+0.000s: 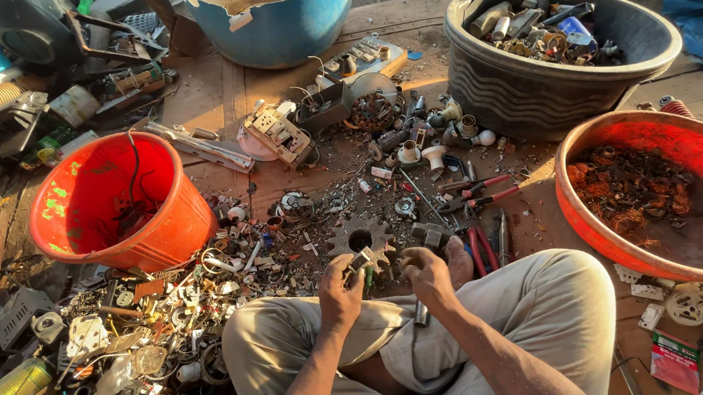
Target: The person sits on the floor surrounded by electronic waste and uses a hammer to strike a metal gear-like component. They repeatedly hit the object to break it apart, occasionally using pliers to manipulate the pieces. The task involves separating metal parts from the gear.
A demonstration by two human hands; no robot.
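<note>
left hand (340, 284) pinching small metal part (362, 263) steady over lap | right hand (429, 273) fist-gripping tool (421, 313) | gear (361, 238) just ahead on floor

bucket (84, 202): orange, green marks; tub (526, 83): black, wavy ribbing; basin (665, 139): orange; barrel (279, 23): blue; trousers (544, 308): beige

Lighting, as we record it: low warm sunlight from the left, glare on the orange bucket (114, 204), long shadows falling rightward. We note dim upper corners, wide-angle bending at the edges, and sharp focus throughout.
</note>
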